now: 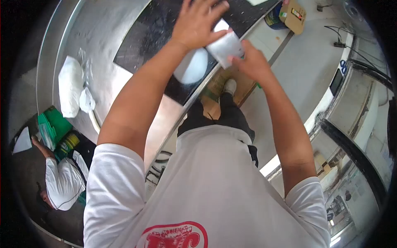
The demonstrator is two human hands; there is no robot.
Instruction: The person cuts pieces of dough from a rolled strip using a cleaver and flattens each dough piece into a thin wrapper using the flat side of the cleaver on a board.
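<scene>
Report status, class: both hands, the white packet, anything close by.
Left hand flat on top of white packet. Right hand pinching its lower corner. White round object just beside, on dark counter.

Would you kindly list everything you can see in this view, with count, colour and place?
packet: one, white, held between both hands above the counter
round object: one, white, on the dark counter below the left hand
counter: one, dark top with metal edge, upper left
bags: two, white, on the metal surface at left
crate: one, green, lower left
co-worker: one, white shirt, lower left
cardboard box: one, brown, top right
floor: grey, right
left hand: on top of the packet
right hand: fingers gripping the packet's lower edge
</scene>
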